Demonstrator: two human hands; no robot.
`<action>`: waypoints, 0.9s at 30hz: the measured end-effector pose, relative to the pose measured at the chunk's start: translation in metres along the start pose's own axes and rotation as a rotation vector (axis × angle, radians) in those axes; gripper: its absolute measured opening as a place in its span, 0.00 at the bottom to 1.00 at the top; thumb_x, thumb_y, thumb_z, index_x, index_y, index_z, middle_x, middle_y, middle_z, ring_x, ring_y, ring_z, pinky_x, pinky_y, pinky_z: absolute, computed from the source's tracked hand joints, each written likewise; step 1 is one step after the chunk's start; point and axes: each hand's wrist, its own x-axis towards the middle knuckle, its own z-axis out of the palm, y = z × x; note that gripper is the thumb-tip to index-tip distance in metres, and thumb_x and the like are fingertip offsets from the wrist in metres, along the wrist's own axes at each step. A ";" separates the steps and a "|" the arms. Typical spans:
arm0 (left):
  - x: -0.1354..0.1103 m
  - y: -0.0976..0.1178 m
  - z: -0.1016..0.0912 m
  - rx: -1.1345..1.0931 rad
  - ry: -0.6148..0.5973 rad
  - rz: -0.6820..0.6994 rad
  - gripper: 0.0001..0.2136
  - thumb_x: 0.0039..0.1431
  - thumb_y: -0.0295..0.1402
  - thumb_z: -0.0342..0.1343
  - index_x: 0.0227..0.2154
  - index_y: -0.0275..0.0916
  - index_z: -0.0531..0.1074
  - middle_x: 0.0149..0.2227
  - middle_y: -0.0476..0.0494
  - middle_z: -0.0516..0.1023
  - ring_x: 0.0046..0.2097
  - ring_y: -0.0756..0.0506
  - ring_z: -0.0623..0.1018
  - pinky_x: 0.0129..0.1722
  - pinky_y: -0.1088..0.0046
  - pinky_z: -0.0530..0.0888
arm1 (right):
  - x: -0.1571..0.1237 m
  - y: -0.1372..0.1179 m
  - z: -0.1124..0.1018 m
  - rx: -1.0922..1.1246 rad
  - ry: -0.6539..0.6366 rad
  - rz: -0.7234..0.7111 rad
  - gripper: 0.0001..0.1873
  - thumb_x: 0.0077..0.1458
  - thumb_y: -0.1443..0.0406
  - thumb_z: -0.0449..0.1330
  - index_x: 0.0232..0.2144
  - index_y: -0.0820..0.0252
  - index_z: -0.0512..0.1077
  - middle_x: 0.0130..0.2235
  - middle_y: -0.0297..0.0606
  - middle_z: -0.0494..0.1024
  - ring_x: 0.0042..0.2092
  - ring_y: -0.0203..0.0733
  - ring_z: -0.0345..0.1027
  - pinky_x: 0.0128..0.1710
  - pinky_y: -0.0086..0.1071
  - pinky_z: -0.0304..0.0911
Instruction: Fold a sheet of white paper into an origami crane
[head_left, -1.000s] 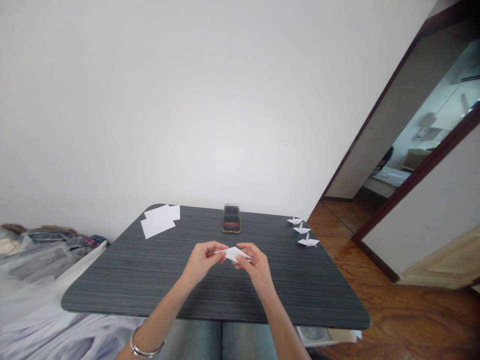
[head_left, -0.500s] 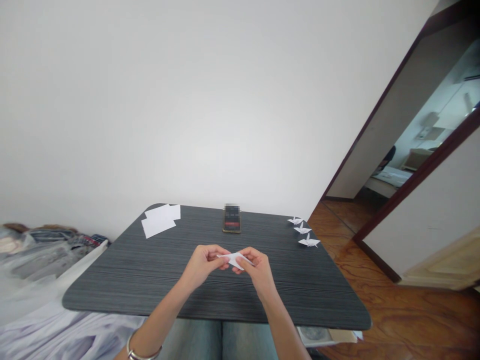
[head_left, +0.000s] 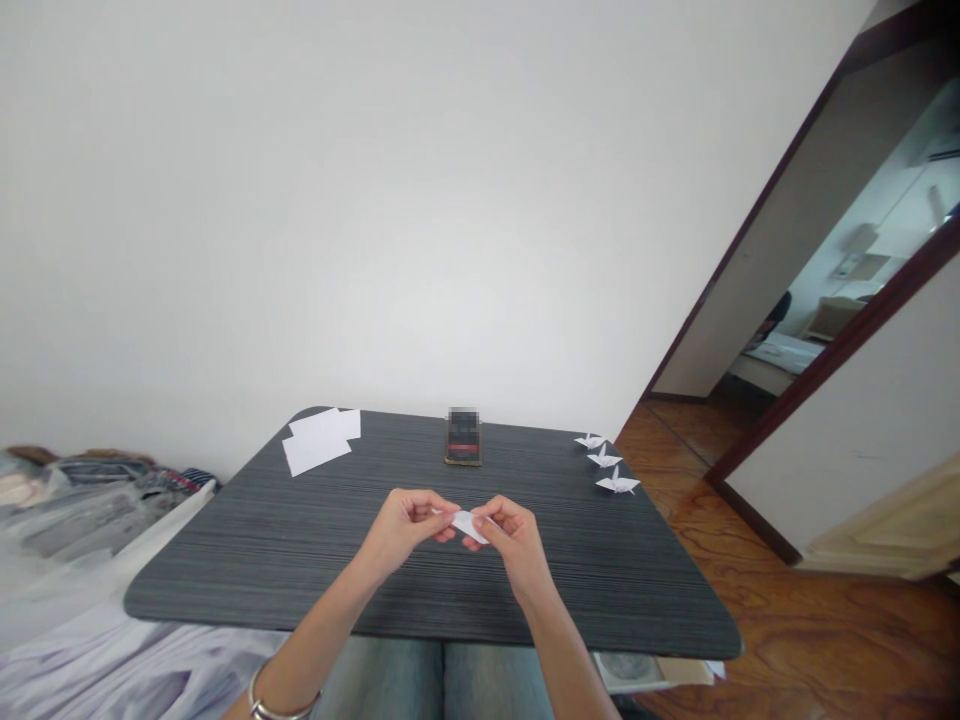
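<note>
A small folded piece of white paper [head_left: 466, 524] is pinched between both hands above the middle of the dark table [head_left: 300, 560]. My left hand [head_left: 409, 525] grips its left end between thumb and fingers. On the other side my right hand [head_left: 510, 530] is closed on the right part, its thumb lying across the top. The fingers hide the paper's ends, so its full shape cannot be made out. At the table's right edge stand three white paper cranes, the nearest crane [head_left: 617, 483] closest to my right hand.
Several white paper sheets [head_left: 315, 448] lie overlapping at the back left. A phone [head_left: 463, 440] stands at the back middle, near the white wall [head_left: 450, 200]. Clothes and plastic-wrapped fabric [head_left: 82, 530] are heaped left of the table. A doorway opens at the far right.
The paper has tilted slightly and shows a narrower face between the fingers. My right thumb has shifted a little on it. Both hands stay in almost the same place.
</note>
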 end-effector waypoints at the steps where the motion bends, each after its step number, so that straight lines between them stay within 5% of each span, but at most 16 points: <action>1: 0.000 0.000 0.000 0.004 0.000 0.002 0.10 0.38 0.33 0.62 0.24 0.31 0.73 0.21 0.45 0.76 0.23 0.50 0.74 0.26 0.75 0.70 | 0.000 0.000 0.000 0.002 0.000 0.003 0.10 0.38 0.61 0.64 0.22 0.63 0.70 0.21 0.35 0.75 0.21 0.36 0.69 0.21 0.28 0.65; 27: -0.002 0.006 0.001 0.079 -0.097 0.061 0.07 0.41 0.30 0.59 0.25 0.33 0.77 0.21 0.46 0.74 0.22 0.51 0.72 0.24 0.77 0.68 | -0.006 -0.009 0.003 0.051 -0.014 -0.015 0.06 0.39 0.66 0.62 0.18 0.62 0.68 0.18 0.30 0.71 0.21 0.35 0.67 0.21 0.27 0.64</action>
